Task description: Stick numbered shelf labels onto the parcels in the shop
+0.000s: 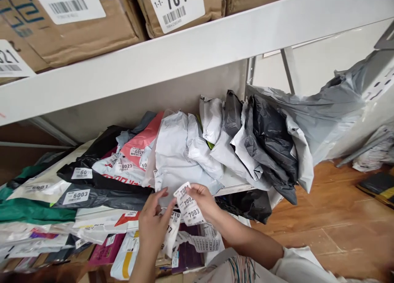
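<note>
Your right hand (201,197) pinches label strip (190,209) at far right edge, fingertips narrow. Your left hand (154,223): thumb and index spread, thumb tip just beside strip's left edge; contact cannot be told. Strip's held length runs far to near, tail looping near. Pale parcel (171,141) lies just far of both hands, left nearer. Parcels crowd shelf (237,188); wood floor (332,213) at right.

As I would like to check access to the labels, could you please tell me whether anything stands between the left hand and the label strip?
Nothing visible does: the left hand is close beside the label strip that the right hand holds. The pale parcel lies beyond the hands, not between them and the strip.
</note>
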`<state>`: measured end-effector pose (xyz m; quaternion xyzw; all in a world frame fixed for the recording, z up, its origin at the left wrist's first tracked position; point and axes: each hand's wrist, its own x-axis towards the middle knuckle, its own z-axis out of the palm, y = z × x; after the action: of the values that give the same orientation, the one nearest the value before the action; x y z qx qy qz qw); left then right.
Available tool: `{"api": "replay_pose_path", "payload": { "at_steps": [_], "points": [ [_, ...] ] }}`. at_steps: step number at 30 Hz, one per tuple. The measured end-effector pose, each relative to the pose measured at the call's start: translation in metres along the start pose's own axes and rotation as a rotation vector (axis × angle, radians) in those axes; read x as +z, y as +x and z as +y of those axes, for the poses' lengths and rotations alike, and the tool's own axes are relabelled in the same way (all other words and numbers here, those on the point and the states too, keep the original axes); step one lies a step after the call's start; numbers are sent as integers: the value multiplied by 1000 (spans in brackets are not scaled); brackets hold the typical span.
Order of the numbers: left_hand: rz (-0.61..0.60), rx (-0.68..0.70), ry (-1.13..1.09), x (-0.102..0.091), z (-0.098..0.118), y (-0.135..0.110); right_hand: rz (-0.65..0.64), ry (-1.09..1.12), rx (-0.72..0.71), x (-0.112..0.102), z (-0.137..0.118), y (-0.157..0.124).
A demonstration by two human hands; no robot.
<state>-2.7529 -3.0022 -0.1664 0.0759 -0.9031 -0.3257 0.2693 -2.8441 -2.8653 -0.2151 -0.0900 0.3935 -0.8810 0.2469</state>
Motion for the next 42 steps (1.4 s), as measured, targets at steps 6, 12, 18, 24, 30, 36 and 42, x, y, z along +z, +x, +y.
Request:
{"api": "replay_pose_path", "payload": {
  "at_steps": [6,12,18,24,30,36,42],
  "points": [
    [94,-206,-24,9,-20,-2,58,-128,-133,28,50,14],
    [125,11,215,8,-22,26,109,-98,-145,29,76,35],
    [167,-16,444,12,-11,28,215,-89,-115,28,76,36],
    [183,-86,576,18,1,37,150,-201,-110,15,80,32],
    [145,-156,595,5,2,27,168,-349,-111,-39,52,-1],
    [-367,-33,383,-11,58,39,69,-186,-306,-63,-45,-1],
    [-454,66,458,49,91,152,169,-71,-440,-39,-42,38]
  ]
}}
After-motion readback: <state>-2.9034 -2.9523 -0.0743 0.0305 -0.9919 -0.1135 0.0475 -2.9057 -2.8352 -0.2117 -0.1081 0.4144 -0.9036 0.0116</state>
